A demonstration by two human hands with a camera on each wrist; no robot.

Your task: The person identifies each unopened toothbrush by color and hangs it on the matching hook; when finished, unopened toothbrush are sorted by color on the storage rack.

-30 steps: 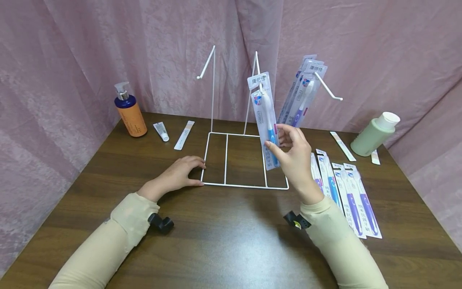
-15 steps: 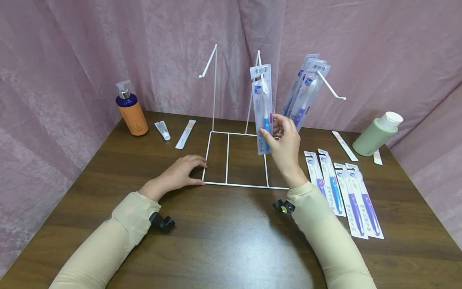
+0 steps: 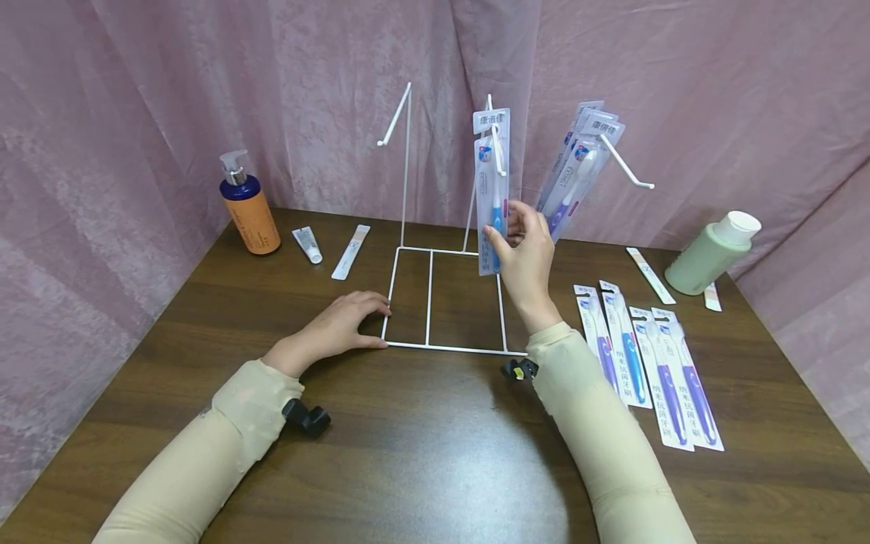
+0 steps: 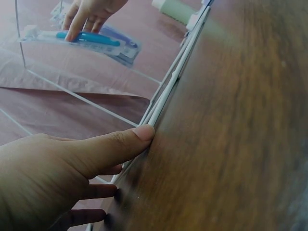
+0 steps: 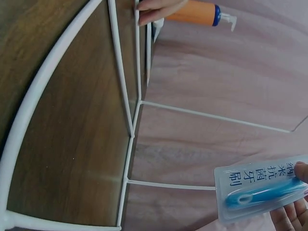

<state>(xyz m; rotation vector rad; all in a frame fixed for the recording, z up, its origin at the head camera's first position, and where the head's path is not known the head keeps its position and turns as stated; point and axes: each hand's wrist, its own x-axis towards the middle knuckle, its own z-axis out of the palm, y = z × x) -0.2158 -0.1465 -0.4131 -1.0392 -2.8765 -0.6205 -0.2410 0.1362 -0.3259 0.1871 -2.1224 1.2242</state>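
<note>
My right hand (image 3: 530, 255) pinches the lower part of a blue toothbrush in a clear blister pack (image 3: 483, 193), held upright. The white middle hook (image 3: 499, 157) of the wire rack comes out through the front of this pack near its top. In the right wrist view, the thumb lies over the toothbrush pack (image 5: 255, 185) with fingers beneath. My left hand (image 3: 337, 326) rests at the front left corner of the rack base (image 3: 430, 302), thumb on the front wire and straight fingers along the side wire. Several packed toothbrushes (image 3: 578, 177) hang from the right hook (image 3: 624, 162).
Several packed toothbrushes (image 3: 655, 378) lie to the right of the rack. An orange pump bottle (image 3: 251, 219), a small tube (image 3: 308, 245) and a sachet (image 3: 351, 253) are at left. A tilted green bottle (image 3: 710, 253) and another sachet (image 3: 650, 276) are at back right. The left hook (image 3: 394, 117) holds nothing.
My right hand has moved forward, up and slightly left, sliding the toothbrush pack farther back along the middle hook, so more hook shows in front. The left hand has stayed at the rack corner.
</note>
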